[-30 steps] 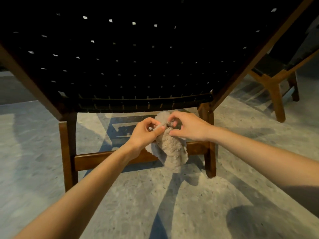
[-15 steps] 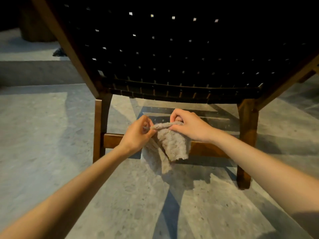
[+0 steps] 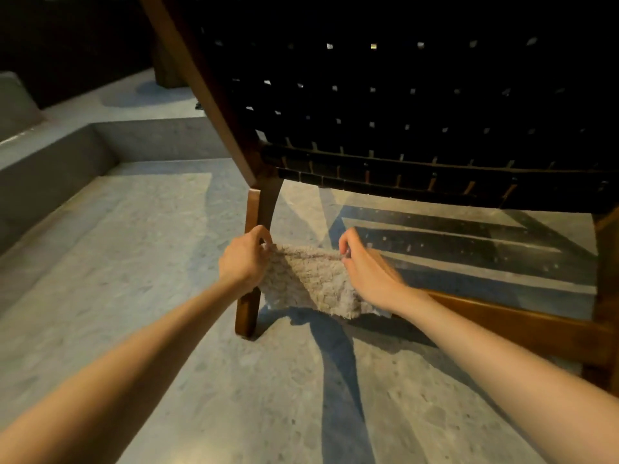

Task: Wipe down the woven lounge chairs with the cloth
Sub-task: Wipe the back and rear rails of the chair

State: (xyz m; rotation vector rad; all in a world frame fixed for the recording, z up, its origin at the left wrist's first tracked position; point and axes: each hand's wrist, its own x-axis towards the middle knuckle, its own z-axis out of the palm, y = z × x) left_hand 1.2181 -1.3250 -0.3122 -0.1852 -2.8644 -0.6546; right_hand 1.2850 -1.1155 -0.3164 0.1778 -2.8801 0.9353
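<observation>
Head view: I see the left hand [image 3: 243, 259] and right hand [image 3: 366, 266] each pinching a top corner of the cloth [image 3: 308, 283], spread low before the chair [image 3: 402, 95], by its left leg [image 3: 247, 313]. A slack pinch (it's limp) could drop it.

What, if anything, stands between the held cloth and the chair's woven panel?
Nothing visible. The left hand and right hand pinch the cloth spread below the woven panel; only open air lies between.

Dim warm light; hard shadows; wide-angle edge distortion.
</observation>
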